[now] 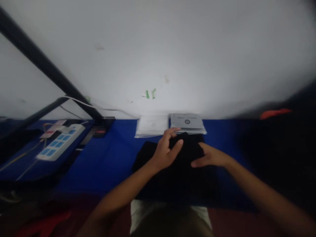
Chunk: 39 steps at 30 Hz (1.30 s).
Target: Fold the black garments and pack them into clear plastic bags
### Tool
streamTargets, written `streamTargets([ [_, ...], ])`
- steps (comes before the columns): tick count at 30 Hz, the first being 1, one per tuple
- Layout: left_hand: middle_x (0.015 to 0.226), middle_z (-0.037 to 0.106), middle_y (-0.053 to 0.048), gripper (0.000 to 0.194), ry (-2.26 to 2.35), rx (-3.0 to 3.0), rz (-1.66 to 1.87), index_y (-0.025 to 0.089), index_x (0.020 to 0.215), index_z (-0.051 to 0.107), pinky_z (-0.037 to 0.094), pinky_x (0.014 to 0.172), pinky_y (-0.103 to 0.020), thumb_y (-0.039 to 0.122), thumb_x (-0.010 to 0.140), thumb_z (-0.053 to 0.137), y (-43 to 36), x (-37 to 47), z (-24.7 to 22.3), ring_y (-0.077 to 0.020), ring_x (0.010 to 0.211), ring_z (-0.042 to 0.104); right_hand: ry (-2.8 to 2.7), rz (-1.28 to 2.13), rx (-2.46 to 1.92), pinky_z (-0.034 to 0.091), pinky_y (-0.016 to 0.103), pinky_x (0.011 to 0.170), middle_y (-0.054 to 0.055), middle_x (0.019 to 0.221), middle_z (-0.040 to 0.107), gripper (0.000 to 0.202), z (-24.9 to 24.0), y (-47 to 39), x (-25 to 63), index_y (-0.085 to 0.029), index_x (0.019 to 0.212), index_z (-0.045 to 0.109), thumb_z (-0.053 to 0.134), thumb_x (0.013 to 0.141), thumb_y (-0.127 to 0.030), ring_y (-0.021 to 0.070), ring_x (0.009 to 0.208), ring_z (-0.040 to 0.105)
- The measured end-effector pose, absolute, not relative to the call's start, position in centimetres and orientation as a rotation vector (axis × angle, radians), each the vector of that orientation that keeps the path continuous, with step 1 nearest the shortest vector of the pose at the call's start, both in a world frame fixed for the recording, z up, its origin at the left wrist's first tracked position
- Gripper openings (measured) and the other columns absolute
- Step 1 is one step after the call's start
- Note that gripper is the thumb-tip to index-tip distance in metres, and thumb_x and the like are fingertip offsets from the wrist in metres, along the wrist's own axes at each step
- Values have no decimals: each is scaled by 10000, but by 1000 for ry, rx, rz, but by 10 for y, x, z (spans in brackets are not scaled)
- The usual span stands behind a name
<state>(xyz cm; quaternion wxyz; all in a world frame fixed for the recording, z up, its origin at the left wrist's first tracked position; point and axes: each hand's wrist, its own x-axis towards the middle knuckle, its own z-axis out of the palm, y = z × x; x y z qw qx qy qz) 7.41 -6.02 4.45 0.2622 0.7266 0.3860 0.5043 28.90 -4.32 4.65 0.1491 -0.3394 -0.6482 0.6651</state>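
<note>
A piece of black cloth (pixel 180 181), perhaps a garment, lies folded or bunched on the blue table in front of me; its dark folds are hard to tell apart. My left hand (pixel 166 149) rests over its upper left part, with thumb and curved fingers apart. At the cloth's right side, my right hand (pixel 211 156) has its thumb in front of the fabric and its fingers tucked behind it, partly hidden. Just beyond the cloth, a stack of clear-white plastic packets (pixel 153 125) lies beside a stack of grey printed packets (pixel 187 121).
The blue tabletop (pixel 111 154) meets a white wall (pixel 158 59) at the back. To the left are a white power strip (pixel 60 142) with blue sockets, cables and a dark slanted metal post (pixel 46 62). A large dark mass (pixel 278 154) fills the right side.
</note>
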Motion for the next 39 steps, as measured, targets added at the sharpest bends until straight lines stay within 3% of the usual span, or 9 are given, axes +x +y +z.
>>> streamTargets([
  [3,955,599,-39,354,1114,2021,1204,210,1297,451,485,847,-317,326,966,499,-34,47,28,-163,875,587,-1319,2036,-1117,562,272,706,0,858,726,393,26,-59,284,-179,970,683,847,631,-291,182,769,697],
  [6,999,611,-73,217,1174,2444,900,193,1077,597,452,928,-381,313,982,444,1,4,8,-213,995,571,-956,1968,-1228,574,287,766,18,958,734,462,14,-74,280,-222,1048,647,855,637,-266,205,879,711],
  [11,1187,588,-116,245,1399,2743,295,175,1145,580,441,958,-391,255,922,517,47,-74,-11,-249,1112,544,-860,1940,-1163,552,365,913,53,1112,715,599,9,-83,283,-252,1219,571,827,678,-232,248,1032,688],
  [16,1031,652,-67,177,1381,2762,88,187,1002,618,451,878,-300,217,945,452,59,-97,-11,-193,993,594,-848,1917,-1248,539,408,959,60,1194,694,784,2,-85,288,-282,1354,459,819,662,-199,265,1091,668],
  [22,1041,643,-110,308,1504,2758,-14,158,1198,544,446,745,-286,170,908,443,53,-79,-5,-214,887,611,-953,1917,-1261,577,396,908,48,1232,683,759,-6,-85,286,-328,1353,489,805,673,-208,280,1108,661],
  [26,1112,586,-112,454,1475,2786,-65,195,1322,467,422,661,-260,119,875,442,34,-65,11,-175,768,604,-880,1889,-1344,554,391,943,61,1296,645,930,-11,-85,284,-325,1444,375,825,642,-190,271,1155,635],
  [30,998,549,-102,257,1459,2825,-181,156,1043,616,405,583,-260,135,884,414,3,-53,34,-143,644,561,-855,1933,-1297,534,405,961,62,1272,659,1015,-9,-82,281,-303,1485,288,823,632,-173,260,1137,645],
  [33,876,553,-97,178,1457,2834,-190,118,853,618,423,571,-286,189,857,454,-19,-42,49,-166,632,561,-902,1969,-1202,537,417,945,48,1228,683,917,-1,-79,275,-308,1437,379,806,640,-159,261,1088,669],
  [39,630,555,-38,274,1113,3009,62,153,675,600,376,487,-271,283,865,451,-53,-12,57,-143,510,509,-922,2000,-1018,550,384,890,9,1083,736,700,23,-76,254,-296,1241,582,812,599,-138,252,988,698],
])
